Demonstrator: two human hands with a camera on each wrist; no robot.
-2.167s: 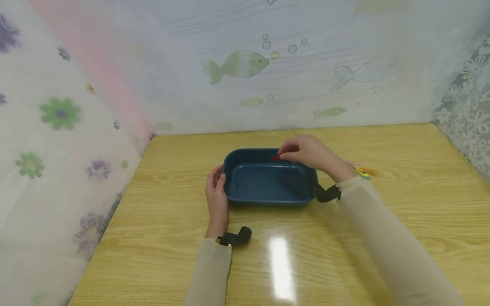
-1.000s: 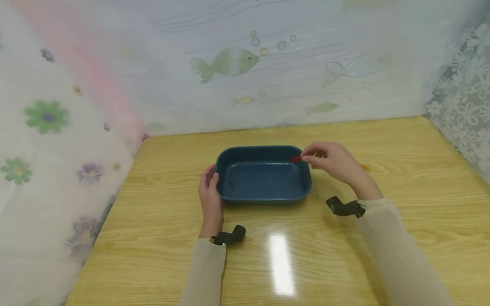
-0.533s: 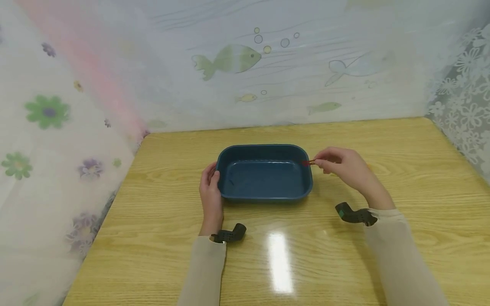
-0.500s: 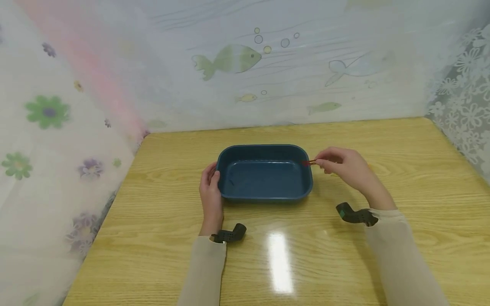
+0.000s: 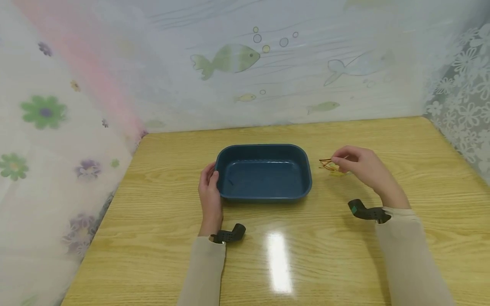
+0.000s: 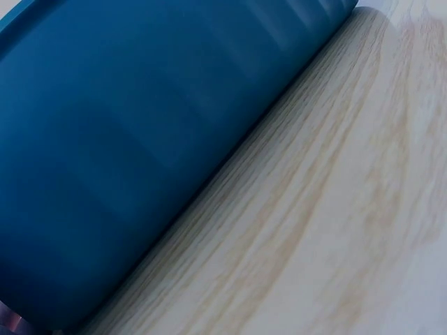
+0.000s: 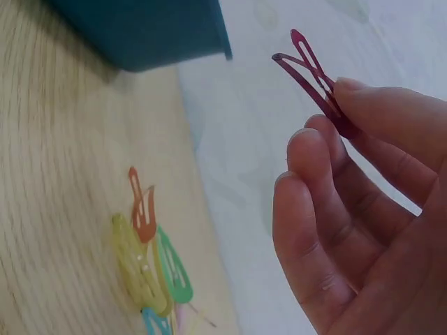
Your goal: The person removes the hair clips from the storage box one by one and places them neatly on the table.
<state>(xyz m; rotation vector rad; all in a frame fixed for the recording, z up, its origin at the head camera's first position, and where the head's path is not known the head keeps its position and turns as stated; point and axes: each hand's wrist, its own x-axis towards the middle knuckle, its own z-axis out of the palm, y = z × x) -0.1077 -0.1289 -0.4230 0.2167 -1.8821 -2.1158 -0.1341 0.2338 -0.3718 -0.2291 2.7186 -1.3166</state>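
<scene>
My right hand (image 5: 367,168) is raised to the right of the blue bin (image 5: 264,199), pinching a dark red snap hair clip (image 7: 307,77) between thumb and fingers. In the right wrist view the clip's two parts stand spread apart, its tips pointing away from the hand. Below it a small pile of snap hair clips (image 7: 143,269) in orange, yellow, green and blue lies on the table; the hand partly covers this pile in the head view. My left hand (image 5: 210,197) holds the bin's left side, thumb by the rim. Only the bin's outer wall (image 6: 140,118) fills most of the left wrist view.
The wooden table (image 5: 160,238) reaches back to a pale curtain (image 5: 172,85) printed with fish. A flowered sheet (image 5: 61,170) hangs along the left. The bin stands upright near the table's middle, with a small dark mark on its floor at the left.
My right hand has moved right, from above the bin to beside it near the pile, carrying the red hair clip, whose parts now show apart. My left hand stays at the bin.
</scene>
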